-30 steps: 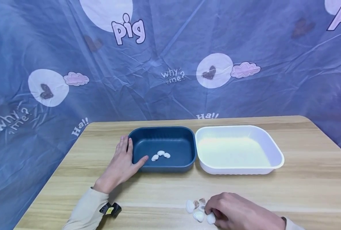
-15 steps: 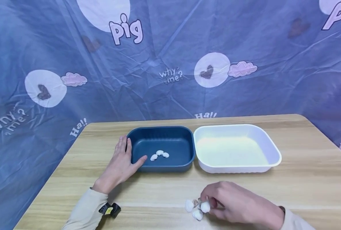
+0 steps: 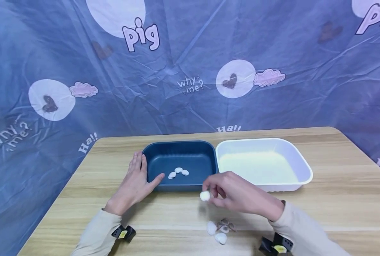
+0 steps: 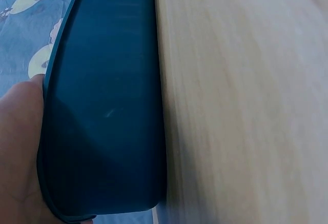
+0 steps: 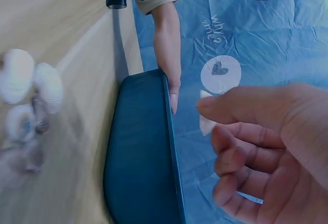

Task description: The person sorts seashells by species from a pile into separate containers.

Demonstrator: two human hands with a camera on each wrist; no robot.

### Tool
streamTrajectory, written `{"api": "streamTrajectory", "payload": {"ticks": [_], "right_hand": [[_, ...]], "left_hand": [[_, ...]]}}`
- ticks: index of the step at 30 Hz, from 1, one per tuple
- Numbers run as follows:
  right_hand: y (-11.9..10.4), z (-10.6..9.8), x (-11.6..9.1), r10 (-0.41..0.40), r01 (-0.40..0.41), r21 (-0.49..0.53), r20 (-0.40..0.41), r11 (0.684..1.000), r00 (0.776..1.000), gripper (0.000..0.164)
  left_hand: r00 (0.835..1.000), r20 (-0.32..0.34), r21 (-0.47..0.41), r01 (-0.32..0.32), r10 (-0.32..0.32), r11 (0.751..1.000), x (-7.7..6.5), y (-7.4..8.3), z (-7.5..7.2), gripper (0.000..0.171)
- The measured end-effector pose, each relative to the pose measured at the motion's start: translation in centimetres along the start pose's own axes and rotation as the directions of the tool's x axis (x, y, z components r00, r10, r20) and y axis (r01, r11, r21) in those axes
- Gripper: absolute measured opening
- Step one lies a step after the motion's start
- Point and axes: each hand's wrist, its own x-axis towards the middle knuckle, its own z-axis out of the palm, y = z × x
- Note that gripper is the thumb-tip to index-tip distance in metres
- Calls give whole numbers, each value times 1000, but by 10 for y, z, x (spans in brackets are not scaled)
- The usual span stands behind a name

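- Since one second ago the right hand (image 3: pixel 237 193) has left the pile of shells (image 3: pixel 220 229) at the near edge of the desk (image 3: pixel 337 209) and has risen toward the blue tray (image 3: pixel 180 147); the left hand (image 3: pixel 135 183) has not moved.
- The right hand now pinches one white shell (image 3: pixel 204 196) between thumb and forefinger, and the other fingers are curled under.
- This shell is in the air, just in front of the near wall of the blue tray and above the desk.
- The shell looks almost round in the head view, so I cannot tell its long axis or which way it points.
- The left hand rests against the left end of the blue tray with fingers straight, thumb on the near rim; it grips nothing.
- Three white shells (image 3: pixel 178 172) lie in a short row on the floor of the blue tray, running left to right.
- The white tray (image 3: pixel 305 170) stands just beside the blue tray on its right, long sides across the desk.
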Motion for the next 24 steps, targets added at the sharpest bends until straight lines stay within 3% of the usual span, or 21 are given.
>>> {"api": "streamTrajectory", "payload": {"ticks": [9,15,24], "right_hand": [[10,14,42,71,-71,7,-49,997,996,17],[15,26,57,120,-118,38,-59,992,991,16],[21,36,80,229,-231,-35,-66,972,971,15]], "left_hand": [[1000,-12,9,13,-13,1000,0,-1,1,105],[1000,-7,5,17,-17,1000,0,-1,2,107],[1000,-22,10,3,-2,1000,0,-1,2,106]]}}
